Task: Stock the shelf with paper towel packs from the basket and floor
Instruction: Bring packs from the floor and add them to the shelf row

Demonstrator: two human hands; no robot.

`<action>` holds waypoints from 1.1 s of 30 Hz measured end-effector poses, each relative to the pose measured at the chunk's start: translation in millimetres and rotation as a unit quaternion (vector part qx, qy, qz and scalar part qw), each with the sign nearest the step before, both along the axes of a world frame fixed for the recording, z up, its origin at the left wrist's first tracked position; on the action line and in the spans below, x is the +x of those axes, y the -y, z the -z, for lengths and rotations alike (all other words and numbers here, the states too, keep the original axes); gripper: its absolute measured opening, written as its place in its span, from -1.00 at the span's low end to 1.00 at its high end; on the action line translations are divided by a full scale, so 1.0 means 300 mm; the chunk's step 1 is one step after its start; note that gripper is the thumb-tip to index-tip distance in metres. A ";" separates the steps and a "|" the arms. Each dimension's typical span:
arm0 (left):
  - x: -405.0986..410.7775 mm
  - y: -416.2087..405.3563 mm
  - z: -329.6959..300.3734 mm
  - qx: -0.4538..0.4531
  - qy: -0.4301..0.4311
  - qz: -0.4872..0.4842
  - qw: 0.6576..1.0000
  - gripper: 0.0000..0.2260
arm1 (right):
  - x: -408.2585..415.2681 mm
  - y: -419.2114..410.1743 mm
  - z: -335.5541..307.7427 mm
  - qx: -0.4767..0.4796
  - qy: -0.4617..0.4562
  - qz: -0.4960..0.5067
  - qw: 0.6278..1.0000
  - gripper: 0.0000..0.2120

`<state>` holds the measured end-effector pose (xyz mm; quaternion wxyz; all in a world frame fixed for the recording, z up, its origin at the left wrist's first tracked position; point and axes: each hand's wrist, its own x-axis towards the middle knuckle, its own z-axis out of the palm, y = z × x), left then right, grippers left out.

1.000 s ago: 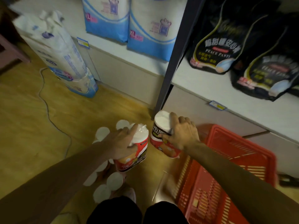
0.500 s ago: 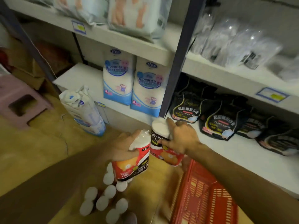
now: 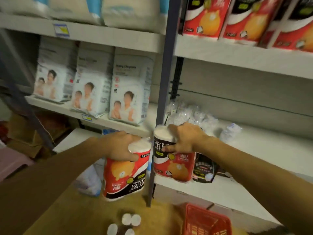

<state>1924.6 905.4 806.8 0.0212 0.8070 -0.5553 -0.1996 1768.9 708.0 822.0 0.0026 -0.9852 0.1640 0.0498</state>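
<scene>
The left hand (image 3: 118, 148) grips a red, black and white paper towel pack (image 3: 124, 175) by its top, fingers curled over the roll ends; the pack hangs in the air in front of the dark shelf upright (image 3: 160, 106). The right hand (image 3: 183, 139) clasps a second pack (image 3: 171, 160) the same way, just right of the upright. Low in the view the red basket (image 3: 205, 221) stands on the floor; what shows of its inside looks bare, though most is cut off. More rolls (image 3: 126, 223) stand on the floor beside it. Matching packs (image 3: 247, 21) line the top shelf (image 3: 237, 54) at right. Diaper bags (image 3: 128, 89) fill the left bay.
</scene>
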 end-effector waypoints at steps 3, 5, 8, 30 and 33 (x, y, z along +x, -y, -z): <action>-0.023 0.043 -0.191 -0.016 0.024 0.012 1.000 -0.43 | -0.031 0.022 -0.193 -0.009 0.015 0.016 1.000 -0.36; -0.033 0.071 -0.293 -0.015 0.042 0.021 0.999 -0.42 | -0.059 0.039 -0.304 -0.018 0.031 0.027 0.999 -0.35; -0.052 0.117 -0.429 -0.033 0.055 0.034 0.997 -0.40 | -0.120 0.063 -0.450 -0.032 0.052 0.044 0.997 -0.33; -0.164 0.473 -0.837 -0.194 0.069 0.140 0.968 -0.31 | -0.434 0.323 -1.145 -0.092 0.344 0.109 0.928 -0.19; -0.148 0.498 -0.846 -0.204 0.062 0.137 0.967 -0.26 | -0.364 0.402 -1.175 -0.168 0.381 0.114 0.902 -0.21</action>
